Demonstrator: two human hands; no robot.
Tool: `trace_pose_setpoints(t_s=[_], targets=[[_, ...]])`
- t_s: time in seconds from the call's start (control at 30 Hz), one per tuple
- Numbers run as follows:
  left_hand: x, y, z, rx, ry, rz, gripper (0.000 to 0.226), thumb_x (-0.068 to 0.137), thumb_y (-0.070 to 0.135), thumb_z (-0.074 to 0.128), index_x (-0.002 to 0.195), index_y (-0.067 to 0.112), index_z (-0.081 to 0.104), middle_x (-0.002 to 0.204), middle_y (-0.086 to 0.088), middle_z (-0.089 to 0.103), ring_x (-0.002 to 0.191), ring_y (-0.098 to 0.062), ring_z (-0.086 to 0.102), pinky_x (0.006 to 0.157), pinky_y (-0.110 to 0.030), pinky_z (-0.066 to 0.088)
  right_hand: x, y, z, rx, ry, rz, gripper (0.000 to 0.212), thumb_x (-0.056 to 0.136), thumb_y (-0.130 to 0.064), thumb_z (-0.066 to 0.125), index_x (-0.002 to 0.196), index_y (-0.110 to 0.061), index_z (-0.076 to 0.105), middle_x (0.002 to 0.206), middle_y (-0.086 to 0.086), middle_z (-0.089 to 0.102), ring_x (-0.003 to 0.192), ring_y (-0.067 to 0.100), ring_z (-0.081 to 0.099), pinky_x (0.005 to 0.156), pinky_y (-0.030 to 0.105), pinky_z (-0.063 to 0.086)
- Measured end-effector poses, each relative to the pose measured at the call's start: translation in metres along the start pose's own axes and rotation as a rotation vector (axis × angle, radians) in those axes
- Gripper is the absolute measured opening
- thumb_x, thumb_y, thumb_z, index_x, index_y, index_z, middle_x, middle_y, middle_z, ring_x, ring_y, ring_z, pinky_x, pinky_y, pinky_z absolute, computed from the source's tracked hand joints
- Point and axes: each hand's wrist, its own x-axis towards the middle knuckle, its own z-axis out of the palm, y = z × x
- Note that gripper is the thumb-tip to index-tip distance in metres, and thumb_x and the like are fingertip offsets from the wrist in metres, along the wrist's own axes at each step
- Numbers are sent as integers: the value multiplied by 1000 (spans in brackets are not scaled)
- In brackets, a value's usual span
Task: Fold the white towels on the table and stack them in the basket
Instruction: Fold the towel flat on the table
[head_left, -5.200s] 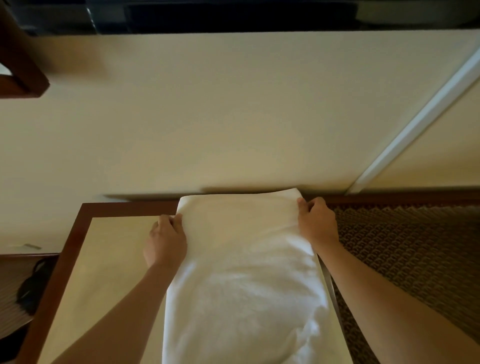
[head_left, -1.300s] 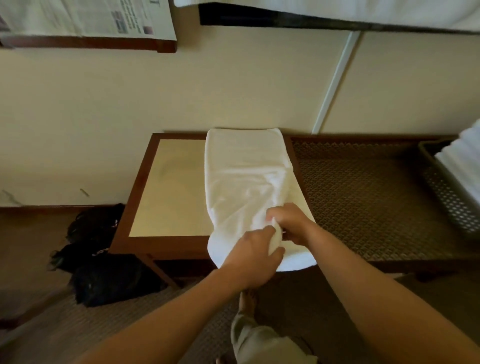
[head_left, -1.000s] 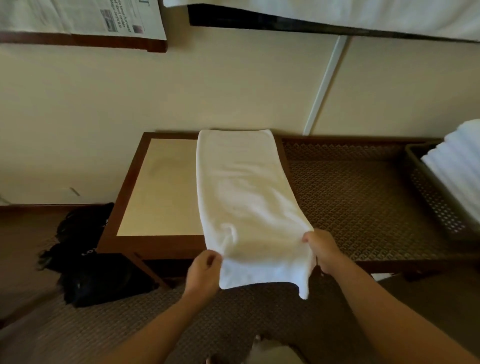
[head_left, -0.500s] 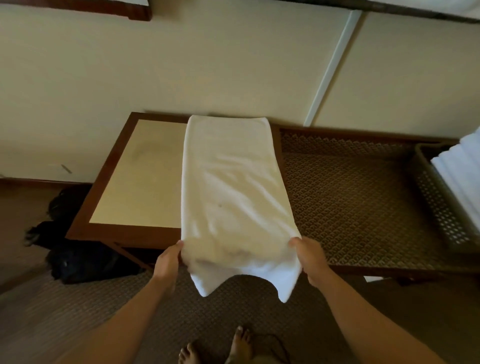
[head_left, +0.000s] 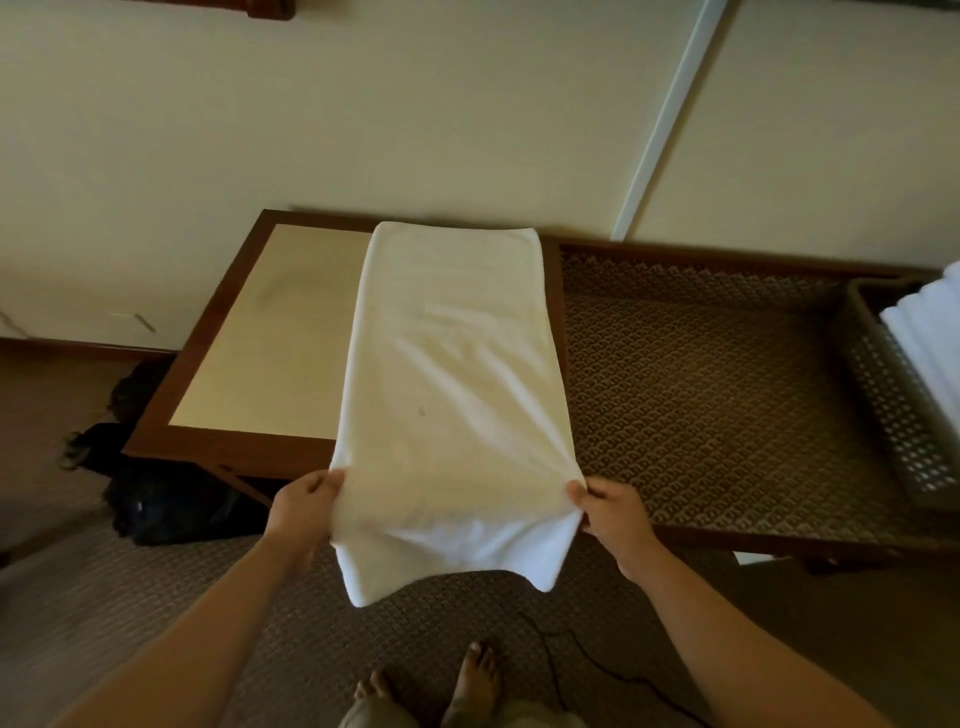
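Where the long white terry towel lies: lengthwise on the wood-framed worktop (head_left: 249, 332) with the pale inset panel, covering the right part of that panel, far end at the wall.
Long white terry towel (head_left: 452, 374): folded into a narrow strip, long axis running from the wall toward the person; far short edge straight and flat, near end past the worktop's front edge and hanging, its two corners drooping lower than its middle.
Left hand (head_left: 304, 512): gripping the towel's near left edge, thumb on top, fingers curled underneath.
Right hand (head_left: 613, 514): gripping the near right edge likewise, cloth puckered at the pinch.
Hands together: level with each other, one on each long edge, just in front of the worktop.
Brown woven-pattern bench surface (head_left: 717, 395): adjoining the worktop on the right, at about the same height.
Grey perforated plastic basket (head_left: 893, 400): at the far right on the woven surface, cut off by the picture's edge, well apart from the towel.
Stack of folded white towels (head_left: 930, 332): inside the basket, rising above its rim, partly out of view.
Black bag (head_left: 156, 499): on the patterned carpet, left of and below the worktop.
Bare feet (head_left: 457, 680): on the carpet, below the hanging end.
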Motion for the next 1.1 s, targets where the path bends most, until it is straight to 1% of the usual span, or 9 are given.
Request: trace_pose_setpoints(t_s=[0.07,0.13,0.3,0.43,0.6,0.77,0.87,0.97,1.1], targets=[[-4,-1,5,244,167,132,20,106,34,52,108,19,66,91,-2,68,81,-23,64,68,-40,54,0,7,6,-86,78,-80,26,99,-22,66,80,-8,74,69,15,64,69,19,59,68,36,45],[-7,-4,13,255,211,173,18,107,34,51,107,21,63,89,3,63,79,-16,58,65,-35,45,-1,10,13,-130,135,-128,28,99,-23,65,78,-4,69,67,20,60,64,19,53,62,32,37],[15,-14,7,-103,170,-35,32,104,42,54,99,15,72,104,-11,70,99,-34,68,91,-53,58,-4,10,13,-69,89,-124,24,96,-25,69,82,-5,68,86,26,66,72,20,57,67,34,43],[17,-14,2,44,98,34,20,106,34,54,101,22,70,105,-8,70,95,-28,67,87,-51,59,-9,7,3,-96,122,-161,20,96,-18,70,76,-13,71,66,-8,69,64,1,61,61,17,45],[15,-16,12,202,266,108,18,107,33,49,114,21,61,99,-2,65,89,-25,61,76,-43,49,-3,15,16,-274,148,-84,31,94,-25,72,72,-4,65,66,14,63,61,20,55,60,33,41],[14,-12,14,225,329,63,17,108,30,47,118,20,57,106,-6,62,91,-29,58,75,-45,47,-5,11,21,-287,76,-48,33,93,-26,72,72,-2,64,60,7,54,59,18,52,59,31,39],[10,-6,14,306,400,109,19,104,30,53,118,18,58,116,-5,58,88,-23,56,71,-41,46,-4,2,20,-339,66,-96,46,91,-29,69,58,-9,44,54,2,38,52,16,38,55,33,30],[12,0,13,419,472,215,28,99,33,54,122,19,61,129,-8,54,103,-30,56,88,-49,49,-3,-12,24,-367,124,-152,56,95,-40,61,56,-18,29,53,-2,27,49,17,29,54,33,21],[28,24,18,634,393,255,43,104,46,44,137,21,57,135,-14,54,120,-39,51,100,-53,44,10,-32,28,-408,148,-190,59,98,-48,58,55,-18,31,51,-2,29,47,15,31,52,32,23]])
